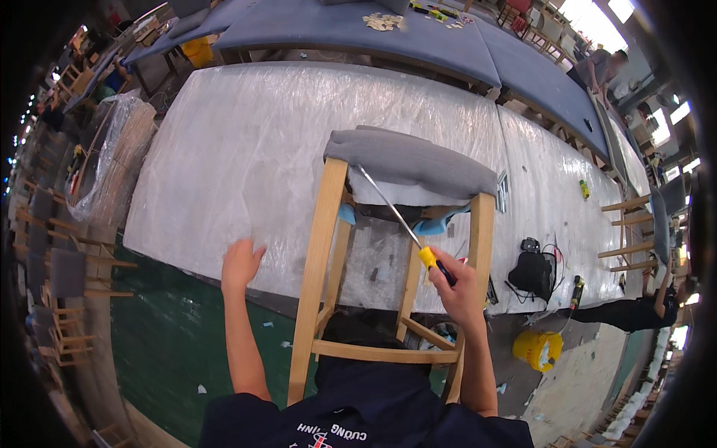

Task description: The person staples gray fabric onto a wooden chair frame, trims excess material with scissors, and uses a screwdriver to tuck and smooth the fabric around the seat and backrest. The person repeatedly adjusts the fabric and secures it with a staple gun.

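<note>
A long-shafted screwdriver (pixel 396 216) with a yellow and dark handle is in my right hand (pixel 461 291), fingers wrapped around the handle. Its shaft slants up to the left, and the tip lies against or just over the white lining beneath the grey upholstery (pixel 411 160) of a chair. The chair's pale wooden legs (pixel 320 254) point toward me, joined by a crossbar (pixel 385 352). Blue foam (pixel 441 222) sticks out under the fabric edge. My left hand (pixel 240 265) holds nothing and hovers left of the chair, thumb apart from the fingers.
The chair rests on a plastic-covered worktable (pixel 224 142). On its right lie a black pouch (pixel 533 272) and a tool with a cord (pixel 576 291). A yellow bucket (pixel 536 349) stands below. Blue tables (pixel 358 37) run behind; other people work at the right.
</note>
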The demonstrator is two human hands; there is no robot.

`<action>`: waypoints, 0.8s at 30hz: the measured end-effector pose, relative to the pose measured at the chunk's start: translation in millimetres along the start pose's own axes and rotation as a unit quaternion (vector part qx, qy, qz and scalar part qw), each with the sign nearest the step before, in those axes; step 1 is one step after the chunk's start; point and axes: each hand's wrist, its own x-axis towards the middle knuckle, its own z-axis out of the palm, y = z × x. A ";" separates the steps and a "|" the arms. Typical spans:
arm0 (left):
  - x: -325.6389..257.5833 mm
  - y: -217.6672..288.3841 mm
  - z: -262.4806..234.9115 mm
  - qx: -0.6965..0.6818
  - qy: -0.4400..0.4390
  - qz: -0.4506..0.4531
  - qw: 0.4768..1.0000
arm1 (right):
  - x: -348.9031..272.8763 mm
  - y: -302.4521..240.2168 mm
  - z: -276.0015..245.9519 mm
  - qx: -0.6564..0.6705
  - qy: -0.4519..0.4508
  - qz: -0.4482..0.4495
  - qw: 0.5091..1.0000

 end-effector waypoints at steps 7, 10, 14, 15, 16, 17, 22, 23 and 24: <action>126.4 149.0 -19.2 -0.461 0.158 0.196 0.851 | 63.3 -42.2 26.1 -0.170 0.079 -0.168 0.968; 146.2 182.7 -6.2 -0.573 0.153 0.171 0.787 | 74.2 -50.0 25.9 -0.220 0.070 -0.180 0.956; 155.2 184.4 8.2 -0.659 0.125 0.148 0.727 | 78.6 -65.6 17.5 -0.295 0.052 -0.197 0.934; 154.5 181.9 9.2 -0.680 0.109 0.146 0.711 | 82.1 -70.3 12.6 -0.311 0.042 -0.206 0.927; 154.0 181.2 8.0 -0.700 0.093 0.143 0.693 | 85.5 -74.8 7.1 -0.329 0.033 -0.214 0.919; 153.8 180.5 9.4 -0.721 0.077 0.139 0.675 | 88.2 -79.0 2.5 -0.338 0.026 -0.216 0.916; 149.0 172.6 21.5 -0.794 0.068 0.144 0.587 | 101.7 -111.9 -8.3 -0.393 -0.006 -0.210 0.895; 148.9 172.6 23.1 -0.791 0.068 0.143 0.591 | 102.8 -118.8 -8.7 -0.409 -0.011 -0.202 0.890; 147.8 171.0 23.4 -0.788 0.072 0.140 0.595 | 105.0 -127.8 -9.4 -0.428 -0.019 -0.215 0.878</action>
